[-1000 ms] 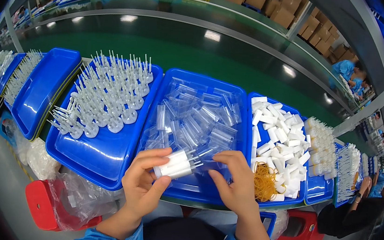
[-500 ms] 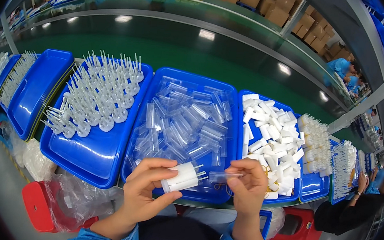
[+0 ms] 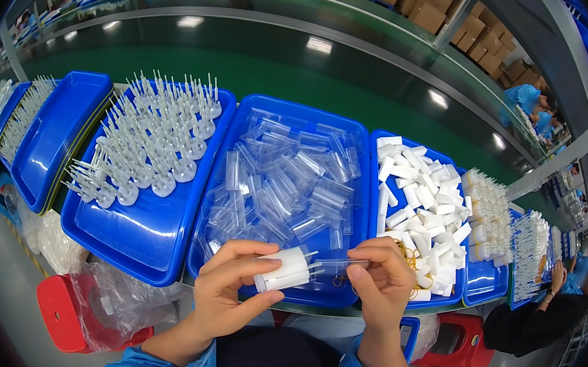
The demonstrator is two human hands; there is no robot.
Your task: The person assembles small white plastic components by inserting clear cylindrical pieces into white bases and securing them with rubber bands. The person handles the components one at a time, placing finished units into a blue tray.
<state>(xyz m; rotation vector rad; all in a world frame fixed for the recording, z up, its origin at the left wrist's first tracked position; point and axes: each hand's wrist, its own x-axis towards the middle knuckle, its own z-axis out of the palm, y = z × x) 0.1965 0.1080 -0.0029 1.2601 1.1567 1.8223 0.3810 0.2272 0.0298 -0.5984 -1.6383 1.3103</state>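
Observation:
My left hand (image 3: 229,291) grips a white foam cylinder (image 3: 285,270) between thumb and fingers. Thin pale rods (image 3: 313,264) stick out of its right end, and clear plastic shows along its upper edge. From the other side, my right hand (image 3: 382,282) pinches a clear curved plastic piece (image 3: 337,267) by its right end. The left end of that piece meets the rod tips; whether it touches the foam I cannot tell. Both hands are over the near edge of a blue tray (image 3: 243,117) of similar loose clear pieces (image 3: 287,176).
To the right, a blue tray (image 3: 385,133) holds white foam pieces (image 3: 424,204) and yellow rubber bands (image 3: 408,256). On the left, a blue tray (image 3: 122,251) carries upright rod assemblies (image 3: 163,134). A green conveyor belt (image 3: 264,58) runs behind. Red stools (image 3: 62,310) stand below; a co-worker sits at right.
The clear piece in my right hand has come closer to the foam cylinder and now overlaps the rod tips. My left hand has shifted slightly right and up with the cylinder.

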